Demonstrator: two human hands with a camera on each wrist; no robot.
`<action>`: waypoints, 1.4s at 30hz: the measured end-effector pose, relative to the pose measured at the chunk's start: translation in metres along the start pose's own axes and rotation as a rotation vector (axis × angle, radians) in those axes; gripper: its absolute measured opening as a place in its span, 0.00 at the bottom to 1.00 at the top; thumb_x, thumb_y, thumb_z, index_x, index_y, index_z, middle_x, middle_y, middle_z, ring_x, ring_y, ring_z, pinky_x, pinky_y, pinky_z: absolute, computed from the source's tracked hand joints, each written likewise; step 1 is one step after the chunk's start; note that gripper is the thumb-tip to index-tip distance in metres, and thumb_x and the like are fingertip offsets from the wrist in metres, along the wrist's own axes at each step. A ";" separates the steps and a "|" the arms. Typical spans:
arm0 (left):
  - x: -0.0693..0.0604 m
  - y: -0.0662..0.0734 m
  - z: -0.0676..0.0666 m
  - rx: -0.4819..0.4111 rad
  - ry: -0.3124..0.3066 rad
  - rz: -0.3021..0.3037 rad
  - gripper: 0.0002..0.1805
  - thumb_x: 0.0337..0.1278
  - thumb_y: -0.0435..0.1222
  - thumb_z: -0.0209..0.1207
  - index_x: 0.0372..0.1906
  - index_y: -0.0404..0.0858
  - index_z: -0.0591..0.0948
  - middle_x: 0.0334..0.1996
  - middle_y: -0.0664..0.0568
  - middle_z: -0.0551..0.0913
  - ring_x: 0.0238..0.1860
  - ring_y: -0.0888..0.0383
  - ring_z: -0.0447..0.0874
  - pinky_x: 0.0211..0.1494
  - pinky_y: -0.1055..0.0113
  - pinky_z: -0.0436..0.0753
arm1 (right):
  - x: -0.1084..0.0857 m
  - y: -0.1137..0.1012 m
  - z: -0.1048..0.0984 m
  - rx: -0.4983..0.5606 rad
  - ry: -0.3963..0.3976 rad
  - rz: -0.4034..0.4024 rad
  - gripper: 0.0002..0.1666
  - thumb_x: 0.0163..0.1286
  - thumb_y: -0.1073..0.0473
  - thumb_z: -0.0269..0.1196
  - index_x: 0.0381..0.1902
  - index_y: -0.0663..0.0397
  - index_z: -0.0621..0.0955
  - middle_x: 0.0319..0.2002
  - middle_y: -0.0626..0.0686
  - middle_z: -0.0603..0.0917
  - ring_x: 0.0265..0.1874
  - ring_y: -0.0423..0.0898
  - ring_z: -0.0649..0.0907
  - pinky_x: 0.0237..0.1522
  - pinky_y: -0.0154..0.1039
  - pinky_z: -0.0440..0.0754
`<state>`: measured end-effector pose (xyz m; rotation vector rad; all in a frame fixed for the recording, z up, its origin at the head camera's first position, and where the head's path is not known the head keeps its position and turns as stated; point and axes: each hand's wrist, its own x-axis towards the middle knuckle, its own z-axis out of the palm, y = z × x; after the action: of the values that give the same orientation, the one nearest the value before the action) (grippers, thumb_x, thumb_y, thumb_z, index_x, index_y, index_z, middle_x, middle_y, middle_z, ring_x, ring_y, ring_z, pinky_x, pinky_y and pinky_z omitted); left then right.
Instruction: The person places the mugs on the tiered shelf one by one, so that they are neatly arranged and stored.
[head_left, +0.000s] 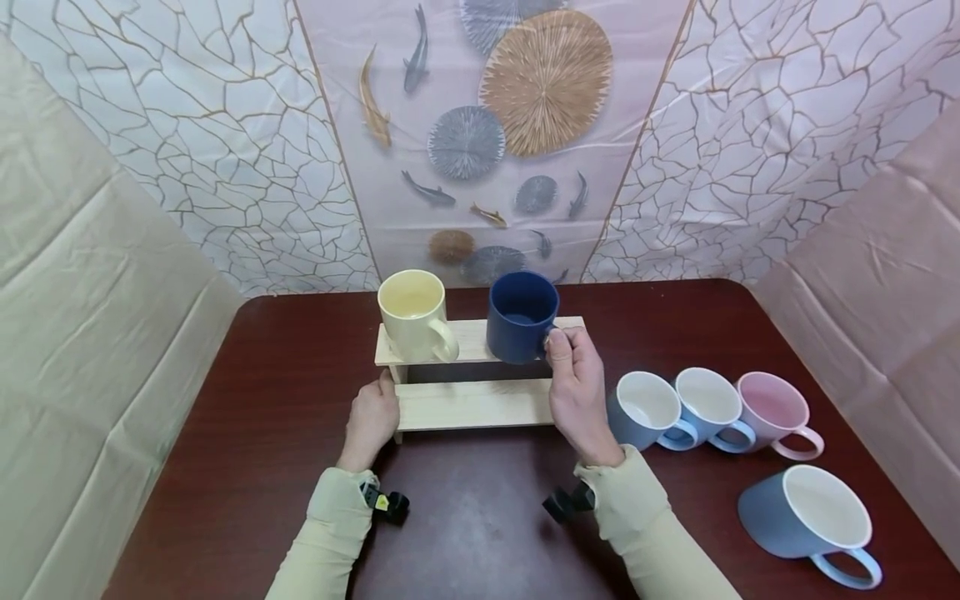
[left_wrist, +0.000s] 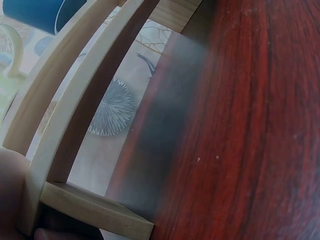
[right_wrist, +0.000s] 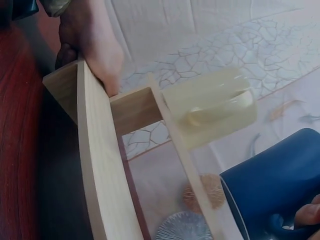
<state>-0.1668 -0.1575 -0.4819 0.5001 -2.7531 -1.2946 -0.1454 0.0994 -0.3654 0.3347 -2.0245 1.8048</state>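
A two-tier wooden rack stands on the table, and my left hand grips its left end. On the left of the upper plank sits a pale yellow mug, upright, handle toward the right front. My right hand pinches the handle of a navy blue mug, held upright at the upper plank's right part. Whether its base touches the plank, I cannot tell. In the right wrist view the navy mug shows beside the plank, and the left hand curls round the rack's end.
Right of the rack, two light blue mugs and a pink mug stand in a row. A grey-blue mug is nearer the front right. Patterned cloth hangs behind the dark red table.
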 end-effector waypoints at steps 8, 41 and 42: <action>0.000 0.002 -0.001 0.020 -0.018 0.006 0.32 0.76 0.50 0.31 0.20 0.39 0.75 0.27 0.40 0.82 0.32 0.43 0.81 0.31 0.50 0.76 | 0.009 0.001 0.014 0.017 -0.028 0.002 0.14 0.78 0.67 0.47 0.35 0.77 0.69 0.29 0.59 0.67 0.33 0.47 0.68 0.37 0.33 0.65; 0.001 -0.001 0.000 0.020 0.004 0.026 0.33 0.76 0.50 0.31 0.21 0.38 0.77 0.28 0.40 0.82 0.37 0.40 0.82 0.35 0.46 0.77 | 0.013 0.006 0.034 0.020 -0.090 0.069 0.15 0.79 0.63 0.46 0.36 0.72 0.70 0.31 0.59 0.69 0.36 0.55 0.71 0.43 0.36 0.70; 0.001 -0.001 0.000 0.020 0.005 0.029 0.33 0.76 0.49 0.31 0.21 0.38 0.77 0.27 0.40 0.82 0.36 0.40 0.82 0.34 0.46 0.77 | 0.012 0.006 0.034 0.021 -0.095 0.070 0.15 0.79 0.63 0.46 0.36 0.73 0.70 0.31 0.59 0.68 0.36 0.57 0.71 0.44 0.38 0.70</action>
<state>-0.1671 -0.1582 -0.4829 0.4628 -2.7609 -1.2598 -0.1636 0.0681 -0.3674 0.3659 -2.1070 1.8871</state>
